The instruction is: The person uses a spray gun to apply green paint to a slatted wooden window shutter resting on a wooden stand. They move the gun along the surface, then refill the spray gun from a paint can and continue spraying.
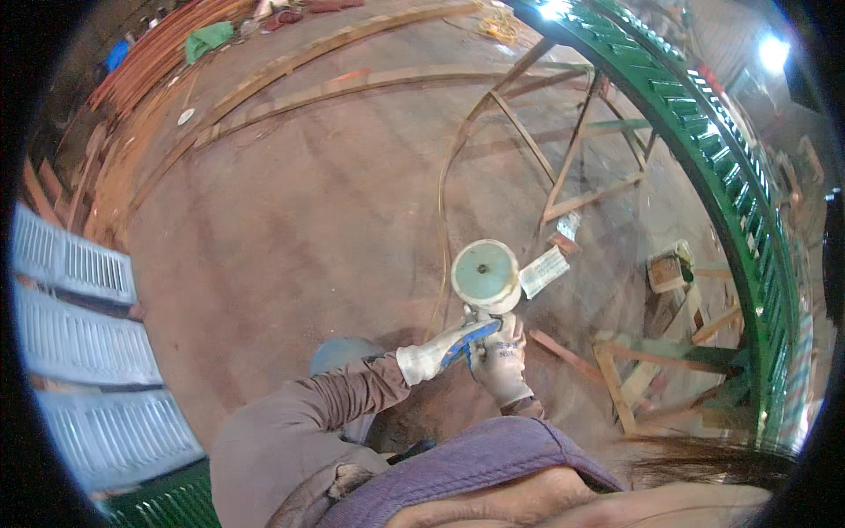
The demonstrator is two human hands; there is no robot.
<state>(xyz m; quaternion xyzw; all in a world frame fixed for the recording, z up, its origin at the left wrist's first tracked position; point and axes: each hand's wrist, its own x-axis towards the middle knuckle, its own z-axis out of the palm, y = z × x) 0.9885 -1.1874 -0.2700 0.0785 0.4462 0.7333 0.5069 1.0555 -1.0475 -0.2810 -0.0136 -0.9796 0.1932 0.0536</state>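
A round white cup with a pale green top (485,271) and a dark spot at its centre stands just beyond my hands. My right hand (498,359), in a white glove with printing on its back, is closed below the cup and appears to grip it from underneath; the grip itself is hidden. My left hand (447,348), in a white glove with blue on the palm side, reaches across and meets the right hand under the cup. Its fingers are closed around something that I cannot make out. A thin hose (441,198) curves over the floor toward my hands.
Pale blue louvred panels (88,339) lie at the left. A long green metal frame (704,167) arches along the right, near wooden trestles (550,180). A small open box (669,267) and a printed card (545,272) sit right of the cup. Long timbers (326,92) lie farther off.
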